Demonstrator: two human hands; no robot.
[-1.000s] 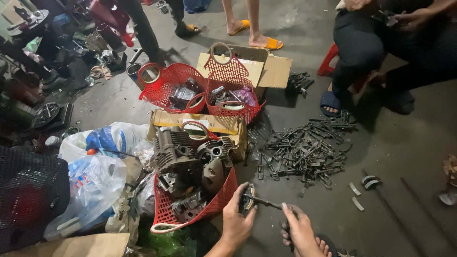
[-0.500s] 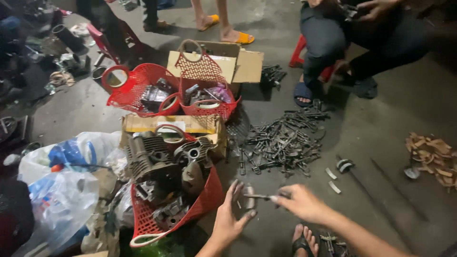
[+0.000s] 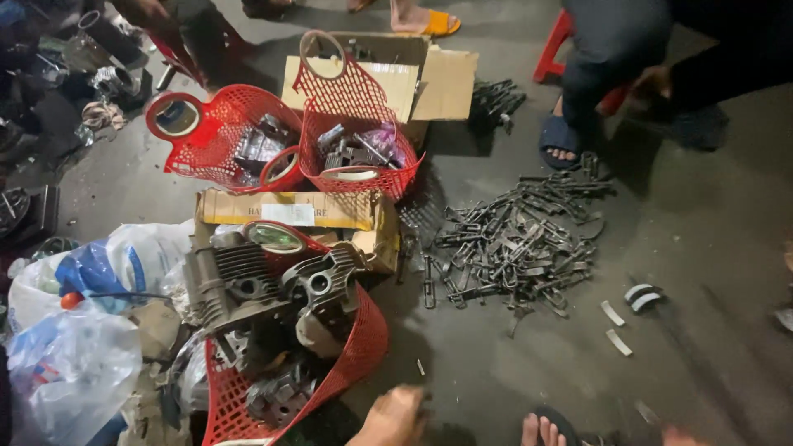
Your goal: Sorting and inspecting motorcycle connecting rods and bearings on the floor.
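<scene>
the concrete floor point(image 3: 710, 272) carries everything here. largest on it is the near red mesh basket point(image 3: 355, 355), tipped and heaped with grimy finned engine cylinders point(image 3: 239, 285) and other dark castings. left of it lie clear plastic bags point(image 3: 74, 363) with blue showing through. behind it sits a flat cardboard box point(image 3: 289, 211), and beyond that two more red baskets point(image 3: 215, 140) of metal parts and an open carton point(image 3: 429, 78). right of the baskets spreads a pile of dark connecting rods point(image 3: 516, 244), with a few small curved bearing shells point(image 3: 640, 296) just past it. a seated person's sandalled foot point(image 3: 562, 140) rests by the pile's far edge.

the left hand point(image 3: 396, 417) shows at the bottom edge, just beside the near basket's rim; its grip is blurred, so i cannot tell whether it is spread or pinching anything. the right hand point(image 3: 681, 435) barely shows at the lower edge, its grip cut off by the frame.
</scene>
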